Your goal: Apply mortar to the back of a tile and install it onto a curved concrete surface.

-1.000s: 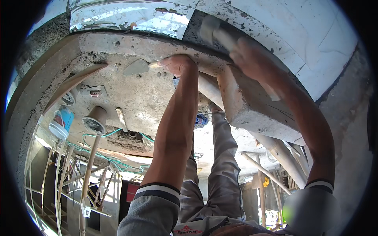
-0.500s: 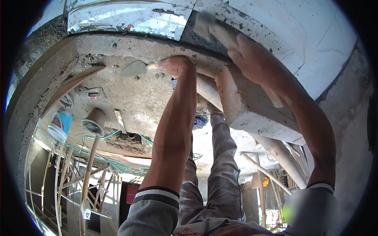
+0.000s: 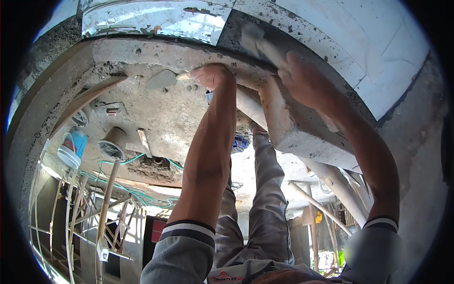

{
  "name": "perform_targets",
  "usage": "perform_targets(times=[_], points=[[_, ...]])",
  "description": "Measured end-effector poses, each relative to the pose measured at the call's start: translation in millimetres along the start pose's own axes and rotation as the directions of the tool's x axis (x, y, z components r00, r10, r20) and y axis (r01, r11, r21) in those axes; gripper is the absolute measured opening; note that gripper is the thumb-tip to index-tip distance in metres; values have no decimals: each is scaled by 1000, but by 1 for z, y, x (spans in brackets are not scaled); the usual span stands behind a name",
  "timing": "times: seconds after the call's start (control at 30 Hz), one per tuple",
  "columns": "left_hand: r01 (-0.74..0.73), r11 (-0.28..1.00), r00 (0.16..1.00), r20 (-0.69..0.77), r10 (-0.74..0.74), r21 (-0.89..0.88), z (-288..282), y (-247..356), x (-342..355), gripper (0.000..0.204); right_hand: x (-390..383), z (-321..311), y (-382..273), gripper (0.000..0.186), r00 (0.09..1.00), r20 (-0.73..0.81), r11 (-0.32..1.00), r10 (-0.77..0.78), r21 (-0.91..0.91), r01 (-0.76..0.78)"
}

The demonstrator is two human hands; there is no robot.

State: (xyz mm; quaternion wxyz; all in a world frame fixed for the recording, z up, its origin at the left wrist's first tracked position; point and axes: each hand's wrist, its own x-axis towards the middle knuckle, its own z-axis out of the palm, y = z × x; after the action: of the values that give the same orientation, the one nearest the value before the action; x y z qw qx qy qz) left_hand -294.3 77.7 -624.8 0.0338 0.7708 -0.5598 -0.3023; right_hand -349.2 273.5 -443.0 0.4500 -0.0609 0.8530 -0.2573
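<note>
My left hand point(image 3: 213, 75) is closed around the light handle of a pointing trowel point(image 3: 161, 79), whose grey blade points left above the dusty floor. The hand is beside the edge of the concrete ledge point(image 3: 156, 53). My right hand point(image 3: 305, 80) grips the long handle of a mallet point(image 3: 273, 53), with the handle's butt showing below my wrist. The mallet's head is smeared by motion, over a dark mortar patch point(image 3: 231, 29) between pale tiles point(image 3: 156, 19). Whether the head touches the patch, I cannot tell.
Right of my legs is a concrete block point(image 3: 307, 142). Below, at left, are a blue-and-white bucket point(image 3: 72, 149), another bucket point(image 3: 112, 144) and a curved board point(image 3: 87, 104). A green hose point(image 3: 127, 191) winds near bamboo poles point(image 3: 108, 203). Marbled tiles point(image 3: 340, 47) lie at far right.
My right hand and the mallet have shifted slightly toward me and to the right. The left hand keeps its hold on the trowel, nearly still.
</note>
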Motion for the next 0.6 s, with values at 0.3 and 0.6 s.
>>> perform_targets(times=[0.3,0.6], points=[[43,999,999,23,-42,-6,-1,3,-4,69,1,-20,-4,28,992,-127,997,22,73,-13],[53,999,997,-55,-52,8,0,16,-16,69,-2,-28,-21,26,984,-175,994,-35,92,51]])
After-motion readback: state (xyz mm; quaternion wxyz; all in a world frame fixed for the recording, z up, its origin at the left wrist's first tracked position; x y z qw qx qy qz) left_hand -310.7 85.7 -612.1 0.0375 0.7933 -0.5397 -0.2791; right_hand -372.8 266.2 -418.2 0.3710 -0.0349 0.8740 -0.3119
